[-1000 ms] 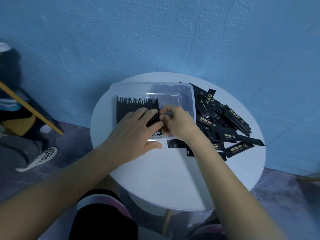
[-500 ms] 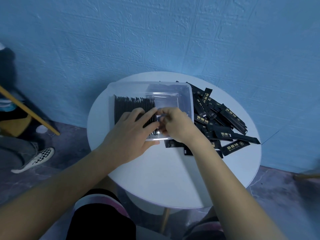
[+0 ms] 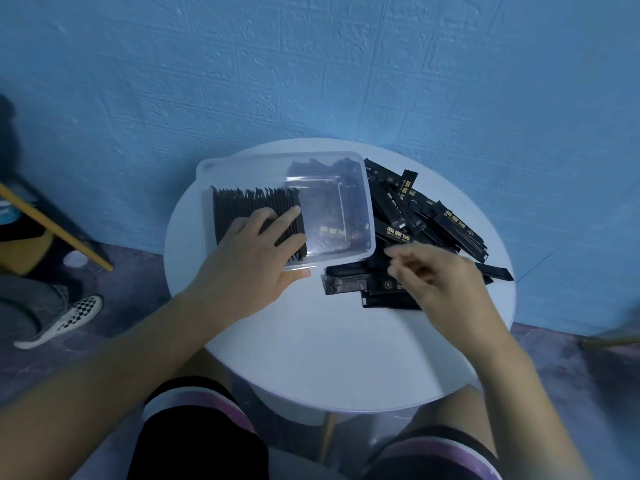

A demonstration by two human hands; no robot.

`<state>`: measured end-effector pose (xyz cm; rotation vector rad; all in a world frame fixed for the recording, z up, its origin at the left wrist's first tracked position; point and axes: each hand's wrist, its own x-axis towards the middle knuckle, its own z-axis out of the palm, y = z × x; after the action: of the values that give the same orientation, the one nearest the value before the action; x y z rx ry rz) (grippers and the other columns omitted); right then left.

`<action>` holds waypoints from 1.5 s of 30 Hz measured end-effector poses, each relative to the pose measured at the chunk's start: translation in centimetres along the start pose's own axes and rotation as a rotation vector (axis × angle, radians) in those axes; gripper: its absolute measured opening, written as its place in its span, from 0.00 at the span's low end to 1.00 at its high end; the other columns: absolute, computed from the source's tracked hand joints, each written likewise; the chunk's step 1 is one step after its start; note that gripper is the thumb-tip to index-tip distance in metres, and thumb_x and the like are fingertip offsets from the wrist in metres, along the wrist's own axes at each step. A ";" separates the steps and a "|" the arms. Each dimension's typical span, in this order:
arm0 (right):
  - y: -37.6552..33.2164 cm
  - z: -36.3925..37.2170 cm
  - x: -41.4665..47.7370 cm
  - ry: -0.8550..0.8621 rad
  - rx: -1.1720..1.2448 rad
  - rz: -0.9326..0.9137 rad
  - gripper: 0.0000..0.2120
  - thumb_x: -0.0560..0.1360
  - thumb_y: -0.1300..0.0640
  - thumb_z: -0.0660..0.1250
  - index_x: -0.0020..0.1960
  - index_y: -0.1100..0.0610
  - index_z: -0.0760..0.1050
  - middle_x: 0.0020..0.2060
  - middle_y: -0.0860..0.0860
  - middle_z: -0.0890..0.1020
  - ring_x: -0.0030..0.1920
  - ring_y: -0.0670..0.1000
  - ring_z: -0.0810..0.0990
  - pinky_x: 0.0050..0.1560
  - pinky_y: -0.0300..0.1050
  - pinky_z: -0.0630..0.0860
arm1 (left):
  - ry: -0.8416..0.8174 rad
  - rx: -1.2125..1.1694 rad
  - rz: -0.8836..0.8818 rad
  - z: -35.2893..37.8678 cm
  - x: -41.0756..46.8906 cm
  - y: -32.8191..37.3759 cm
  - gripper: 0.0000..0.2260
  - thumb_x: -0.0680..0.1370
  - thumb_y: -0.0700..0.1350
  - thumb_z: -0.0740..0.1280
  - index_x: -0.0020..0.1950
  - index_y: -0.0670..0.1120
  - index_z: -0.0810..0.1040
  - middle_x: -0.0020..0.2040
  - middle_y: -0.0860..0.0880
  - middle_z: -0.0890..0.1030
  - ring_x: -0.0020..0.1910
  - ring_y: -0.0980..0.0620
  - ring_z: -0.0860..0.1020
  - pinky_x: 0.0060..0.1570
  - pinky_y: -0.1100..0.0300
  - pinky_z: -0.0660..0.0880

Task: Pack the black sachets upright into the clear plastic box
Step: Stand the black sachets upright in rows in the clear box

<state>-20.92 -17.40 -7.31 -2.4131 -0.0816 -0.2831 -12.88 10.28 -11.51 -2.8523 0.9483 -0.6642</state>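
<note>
Black sachets [image 3: 256,209] stand upright in left part of clear plastic box [image 3: 369,202], left hand [image 3: 249,268] flat on them, fingers spread. Right hand [image 3: 440,282] has left box for loose pile [image 3: 443,220] on counter [image 3: 329,358]; curled, blurred, grip unclear. Next fetch begun.

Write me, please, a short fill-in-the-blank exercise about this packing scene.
The left hand rests on the upright sachets, which stand in the ____ half of the clear plastic box.
The loose sachets lie piled to the ____ of the box.
The right hand is over these loose sachets on the ____ white table.
Missing: left; right; round.
</note>
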 end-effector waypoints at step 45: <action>-7.3 7.6 9.1 0.102 -0.246 -0.099 0.10 0.79 0.53 0.64 0.56 0.57 0.68 0.43 0.56 0.83 0.45 0.64 0.80 0.44 0.54 0.76 | 0.038 0.008 -0.017 0.4 -0.2 0.3 0.23 0.79 0.61 0.62 0.64 0.47 0.79 0.76 0.44 0.68 0.66 0.39 0.70 0.58 0.44 0.70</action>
<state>-11.68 -7.04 -6.16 -2.6377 -0.1272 -0.4862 -13.04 10.11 -12.03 -2.8534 0.9258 -0.7251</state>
